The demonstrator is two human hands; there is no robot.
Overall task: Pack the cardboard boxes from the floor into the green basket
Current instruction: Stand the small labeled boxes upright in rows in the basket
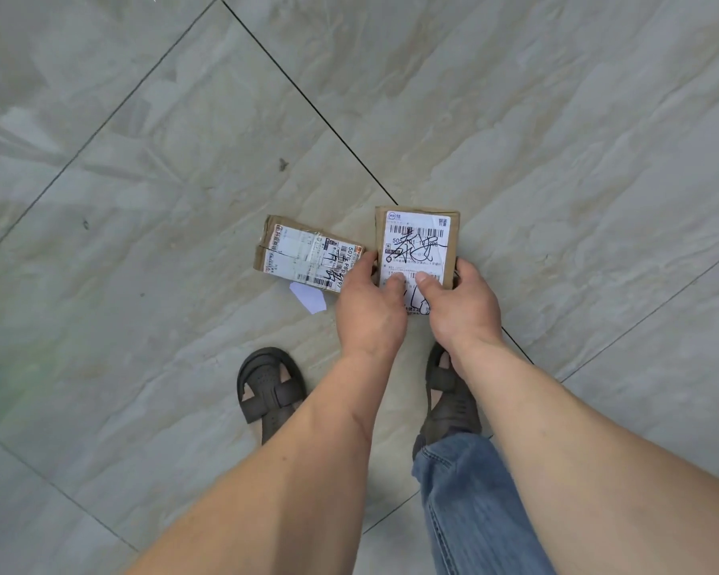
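Note:
A small cardboard box (416, 242) with a white shipping label and black handwriting is held between both hands. My left hand (370, 309) grips its near left edge, thumb on the label. My right hand (459, 305) grips its near right edge, thumb also on the label. A second cardboard box (302, 253), flat with a taped label, lies on the floor just left of the held one, touching my left hand's fingers. The green basket is not in view, apart from a faint green blur at the left edge.
Grey marbled floor tiles (183, 118) with dark grout lines fill the view. A small white paper scrap (310, 298) lies below the second box. My feet in dark sandals (268, 388) stand near, one leg in blue jeans (470, 504).

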